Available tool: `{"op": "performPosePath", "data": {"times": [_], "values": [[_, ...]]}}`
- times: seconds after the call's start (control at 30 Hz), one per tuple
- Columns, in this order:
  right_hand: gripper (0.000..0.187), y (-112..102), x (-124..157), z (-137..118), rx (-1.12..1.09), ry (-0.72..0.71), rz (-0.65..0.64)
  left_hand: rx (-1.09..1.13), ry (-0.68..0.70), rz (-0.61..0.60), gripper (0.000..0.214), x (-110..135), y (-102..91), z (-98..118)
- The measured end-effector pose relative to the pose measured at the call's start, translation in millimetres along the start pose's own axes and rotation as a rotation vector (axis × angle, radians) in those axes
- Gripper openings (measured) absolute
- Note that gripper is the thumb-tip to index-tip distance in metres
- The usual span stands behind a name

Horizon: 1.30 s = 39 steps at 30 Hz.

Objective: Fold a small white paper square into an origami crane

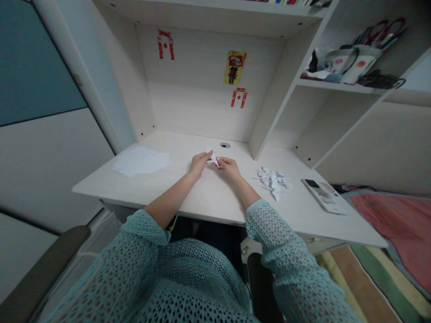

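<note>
Between both hands, over the far middle of the white desk, is a small folded piece of white paper (213,157) with pointed ends. My left hand (200,162) pinches it from the left, near its upper part. From the right, my right hand (227,165) grips its lower end between thumb and fingers. Part of the fold is hidden behind the fingers. To the right lies a pile of folded white paper pieces (273,179), several of them pointed like paper cranes. Off to the left, flat sheets of white paper (141,160) lie loosely stacked.
A phone (323,196) lies on the desk (205,202) at the right. Behind the hands is a cable hole (225,145). An upright divider (281,103) meets the desk at the back. Cups (360,63) with scissors and pens stand on a shelf. Chair armrests flank me.
</note>
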State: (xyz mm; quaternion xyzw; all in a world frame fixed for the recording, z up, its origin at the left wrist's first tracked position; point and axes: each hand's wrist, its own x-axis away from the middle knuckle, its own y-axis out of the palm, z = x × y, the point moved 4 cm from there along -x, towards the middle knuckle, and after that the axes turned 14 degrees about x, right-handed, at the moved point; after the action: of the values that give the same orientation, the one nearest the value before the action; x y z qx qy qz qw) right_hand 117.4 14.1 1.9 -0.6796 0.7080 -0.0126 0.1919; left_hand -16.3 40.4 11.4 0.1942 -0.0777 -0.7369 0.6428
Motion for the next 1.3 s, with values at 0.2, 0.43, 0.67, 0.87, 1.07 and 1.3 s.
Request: {"op": "performPosePath", "data": {"times": [0.2,0.43,0.67,0.87,1.07,1.3], "values": [[0.038,-1,2,-1,-0.031,0.035,-0.017,0.03,-0.013,0.027,0.044,-2,-1.1,0],[0.04,-2,4,-13,0.055,-0.112,0.042,0.037,-0.008,0.076,0.036,3,-0.1,5],[0.034,0,10,-26,0.2,-0.259,0.05,0.018,0.0,0.049,0.032,2,-0.1,2],[0.024,-4,10,-22,0.335,-0.258,0.129,-0.093,0.033,0.008,0.042,-2,-1.8,-2],[0.021,-12,15,-30,0.527,-0.356,0.241,-0.221,0.056,-0.052,0.043,-2,1.9,-1],[0.021,-15,17,-33,0.69,-0.473,0.321,-0.148,-0.116,-0.06,0.037,3,7.7,-1]]}}
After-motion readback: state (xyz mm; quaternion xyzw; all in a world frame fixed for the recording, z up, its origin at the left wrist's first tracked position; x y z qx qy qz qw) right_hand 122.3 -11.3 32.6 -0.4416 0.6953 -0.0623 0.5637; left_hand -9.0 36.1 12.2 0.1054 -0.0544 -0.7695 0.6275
